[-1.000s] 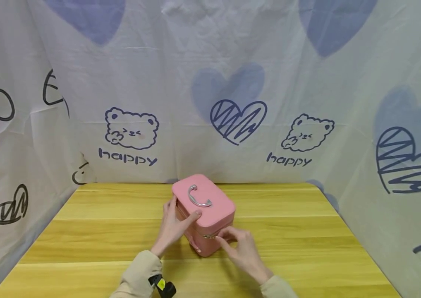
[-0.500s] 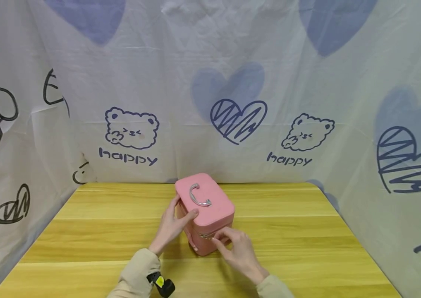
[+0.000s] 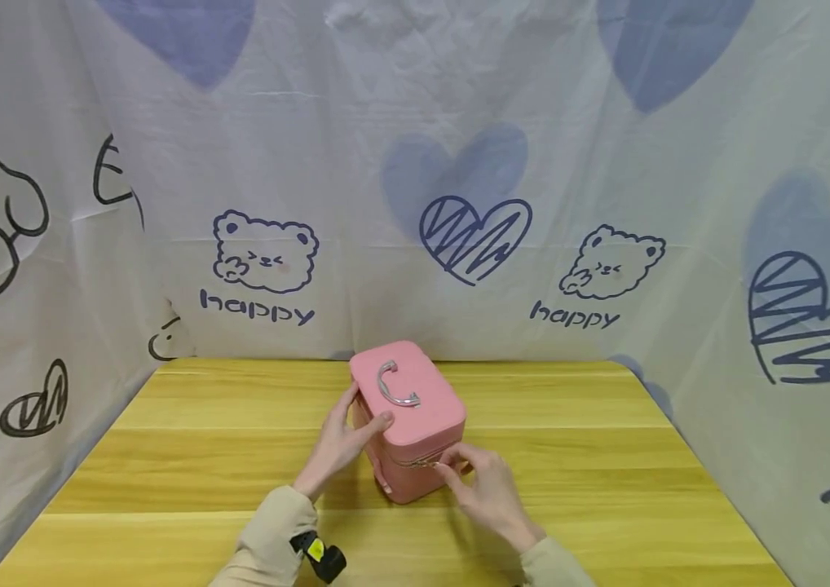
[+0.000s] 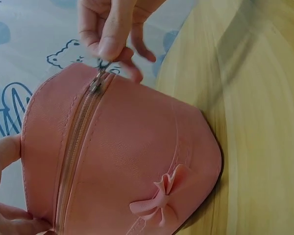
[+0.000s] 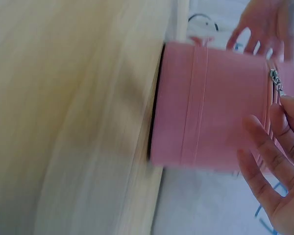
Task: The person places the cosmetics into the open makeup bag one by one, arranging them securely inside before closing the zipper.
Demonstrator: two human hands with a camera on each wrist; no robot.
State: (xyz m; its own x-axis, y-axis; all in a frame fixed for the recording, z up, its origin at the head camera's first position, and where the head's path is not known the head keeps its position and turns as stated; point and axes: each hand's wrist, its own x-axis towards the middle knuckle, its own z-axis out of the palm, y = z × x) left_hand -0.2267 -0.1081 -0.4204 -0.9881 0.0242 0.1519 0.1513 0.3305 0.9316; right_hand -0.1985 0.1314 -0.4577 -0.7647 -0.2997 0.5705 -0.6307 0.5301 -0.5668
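A pink cosmetic case (image 3: pixel 430 399) with a silver curved handle (image 3: pixel 384 390) on its lid stands on the wooden table. My left hand (image 3: pixel 336 447) grips the lid's left side, thumb on top and fingers down along the edge. At the near end, my right hand (image 3: pixel 487 492) pinches the metal zipper pull (image 4: pixel 99 81) between thumb and finger. The zipper (image 4: pixel 71 152) runs round the case below the lid; its teeth look meshed behind the slider in the left wrist view. A pink bow (image 4: pixel 161 198) decorates the side. The lid is down, hiding the inside.
The wooden table (image 3: pixel 224 465) stretches out on both sides of the case. Behind it and to each side hangs a white cloth (image 3: pixel 356 179) printed with hearts and bears. A black wrist camera (image 3: pixel 320 557) sits on the left sleeve.
My right hand first shifts slightly left with the zipper pull, then moves back to the right along the near end. The case has turned a little; my left hand keeps its grip.
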